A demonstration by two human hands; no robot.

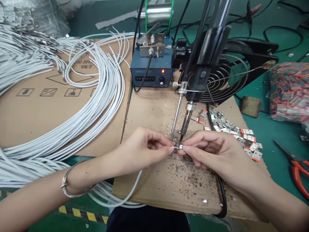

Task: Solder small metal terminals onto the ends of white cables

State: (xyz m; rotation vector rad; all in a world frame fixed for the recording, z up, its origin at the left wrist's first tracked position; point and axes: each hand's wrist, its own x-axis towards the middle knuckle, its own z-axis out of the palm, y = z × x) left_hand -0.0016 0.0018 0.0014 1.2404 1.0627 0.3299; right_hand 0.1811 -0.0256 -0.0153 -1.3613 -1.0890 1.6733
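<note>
My left hand (138, 149) pinches the end of a white cable (135, 187) between thumb and forefinger. The cable runs out below that hand and curves down to the left. My right hand (214, 151) pinches a small metal USB connector (180, 147), mostly hidden by the fingertips. Both sets of fingertips nearly meet, with a bit of green showing between them. Directly above is the tip of a mounted soldering iron (185, 124), at or very near the connector. Beside it a thin metal solder feed tube (177, 112) ends close to the same spot.
White cables (106, 93) lie coiled on cardboard at left. A blue solder feeder (151, 71) with a solder spool (159, 14) stands behind, near a black fan (224, 74). Loose USB connectors (247, 137), red-handled pliers (298, 172) and a bag of connectors (289, 91) are at right.
</note>
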